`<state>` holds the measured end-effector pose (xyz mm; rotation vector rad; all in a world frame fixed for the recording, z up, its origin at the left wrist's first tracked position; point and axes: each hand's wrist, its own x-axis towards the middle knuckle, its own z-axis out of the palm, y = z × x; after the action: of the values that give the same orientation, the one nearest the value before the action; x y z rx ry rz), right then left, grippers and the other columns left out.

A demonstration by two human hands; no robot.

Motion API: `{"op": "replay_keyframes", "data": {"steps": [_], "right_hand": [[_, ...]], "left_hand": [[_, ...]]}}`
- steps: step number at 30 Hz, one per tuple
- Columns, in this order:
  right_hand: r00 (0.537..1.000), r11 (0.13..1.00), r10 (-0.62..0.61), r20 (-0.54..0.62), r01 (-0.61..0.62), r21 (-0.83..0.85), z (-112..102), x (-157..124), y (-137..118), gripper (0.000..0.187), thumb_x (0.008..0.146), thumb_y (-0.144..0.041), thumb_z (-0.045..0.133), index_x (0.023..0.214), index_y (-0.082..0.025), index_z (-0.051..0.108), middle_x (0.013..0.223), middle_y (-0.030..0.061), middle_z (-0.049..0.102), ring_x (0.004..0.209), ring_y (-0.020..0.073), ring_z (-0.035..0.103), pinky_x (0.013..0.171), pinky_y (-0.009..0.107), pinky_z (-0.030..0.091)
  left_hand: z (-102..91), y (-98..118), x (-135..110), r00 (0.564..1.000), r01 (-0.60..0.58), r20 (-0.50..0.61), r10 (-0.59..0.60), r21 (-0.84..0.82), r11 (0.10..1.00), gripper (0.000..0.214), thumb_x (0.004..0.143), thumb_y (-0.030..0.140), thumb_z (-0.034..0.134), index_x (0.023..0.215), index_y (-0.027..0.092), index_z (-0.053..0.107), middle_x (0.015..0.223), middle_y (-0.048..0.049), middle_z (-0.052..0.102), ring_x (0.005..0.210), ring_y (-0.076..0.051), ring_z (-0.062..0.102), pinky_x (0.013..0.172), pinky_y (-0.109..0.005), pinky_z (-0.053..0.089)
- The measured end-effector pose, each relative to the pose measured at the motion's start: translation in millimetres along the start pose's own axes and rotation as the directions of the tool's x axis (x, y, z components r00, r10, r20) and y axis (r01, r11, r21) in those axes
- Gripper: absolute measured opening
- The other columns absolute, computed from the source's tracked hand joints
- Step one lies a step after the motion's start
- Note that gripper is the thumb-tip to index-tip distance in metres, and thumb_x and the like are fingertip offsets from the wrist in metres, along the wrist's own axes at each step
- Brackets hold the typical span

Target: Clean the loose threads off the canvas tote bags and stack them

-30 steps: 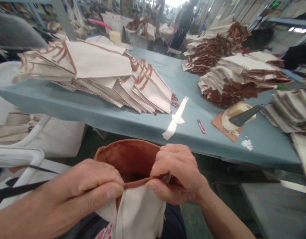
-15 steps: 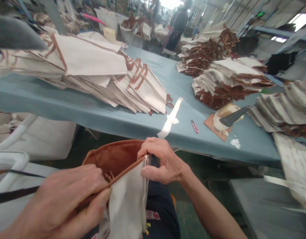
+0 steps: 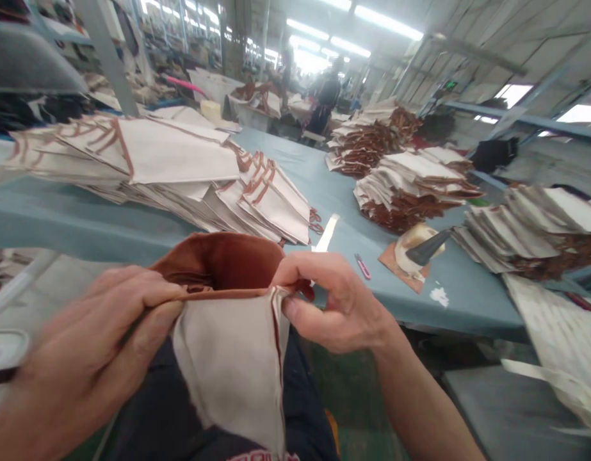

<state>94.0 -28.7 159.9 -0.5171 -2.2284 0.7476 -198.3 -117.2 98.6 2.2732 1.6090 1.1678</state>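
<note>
Between my hands hangs a cream fabric bag [image 3: 232, 358] with a brown lining, its mouth held open above my lap. My left hand [image 3: 107, 339] pinches the brown-trimmed rim at the left, thumb outside and fingers over the edge. At the other end of that edge, my right hand [image 3: 336, 301] grips the corner by the side seam between thumb and fingers. The near rim is stretched straight between both hands. Brown lining shows inside, and the bag's far side rises behind. My left fingertips are partly hidden by the fabric.
A blue-covered table [image 3: 295, 153] stands ahead, with a pile of cream pieces [image 3: 180, 153] at left and brown-and-cream stacks [image 3: 405, 186] at right. Near its front edge lie pink-handled snips [image 3: 362, 266], a white strip [image 3: 328, 232] and a pot with a dark handle [image 3: 417, 253].
The bag has risen and its near rim has turned from slanting to nearly level. My left hand has shifted left along the edge, away from my right hand. My view has tilted up.
</note>
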Motion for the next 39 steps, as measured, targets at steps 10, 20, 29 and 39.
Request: {"op": "replay_keyframes", "data": {"steps": [10, 20, 29, 39], "right_hand": [[0.966, 0.957, 0.156, 0.208, -0.2, 0.212, 36, -18, 24, 0.004, 0.078, -0.02, 0.056, 0.08, -0.023, 0.058, 0.073, -0.0049, 0.057, 0.063, 0.0121, 0.05, 0.059, 0.024, 0.042], [0.968, 0.914, 0.204, 0.146, -0.241, 0.326, 56, -37, 32, 0.028, 0.078, -0.021, 0.074, 0.099, -0.024, 0.056, 0.081, -0.0084, 0.06, 0.063, 0.009, 0.048, 0.059, 0.022, 0.041], [0.926, 0.866, 0.233, 0.296, -0.336, 0.369, 63, -48, 44, 0.014, 0.084, -0.021, 0.071, 0.096, -0.021, 0.064, 0.086, -0.0038, 0.066, 0.073, 0.0122, 0.057, 0.069, 0.024, 0.046], [0.96, 0.937, 0.156, 0.231, -0.218, 0.272, 52, -48, 30, 0.013, 0.083, -0.029, 0.072, 0.085, -0.022, 0.061, 0.08, -0.0043, 0.063, 0.068, 0.0126, 0.053, 0.071, 0.027, 0.042]], "left_hand": [[40.8, 14, -12, 0.958, 0.168, 0.277, -0.078, -0.317, 0.933, 0.032, 0.112, 0.039, 0.052, 0.101, 0.026, 0.079, 0.105, -0.0029, 0.086, 0.105, -0.023, 0.078, 0.099, -0.031, 0.062], [37.5, 33, 11, 0.865, 0.362, 0.492, -0.1, -0.472, 0.804, 0.024, 0.103, 0.038, 0.06, 0.095, 0.023, 0.078, 0.087, 0.002, 0.081, 0.081, -0.019, 0.073, 0.074, -0.024, 0.058], [37.6, 34, 12, 0.764, 0.394, 0.633, -0.125, -0.304, 0.867, 0.027, 0.096, 0.033, 0.058, 0.077, 0.021, 0.073, 0.069, 0.0044, 0.067, 0.064, -0.013, 0.059, 0.06, -0.019, 0.048], [34.5, 47, 13, 0.77, 0.428, 0.616, -0.166, -0.305, 0.851, 0.028, 0.094, 0.034, 0.062, 0.07, 0.021, 0.068, 0.064, 0.0064, 0.059, 0.058, -0.01, 0.051, 0.054, -0.017, 0.042]]}}
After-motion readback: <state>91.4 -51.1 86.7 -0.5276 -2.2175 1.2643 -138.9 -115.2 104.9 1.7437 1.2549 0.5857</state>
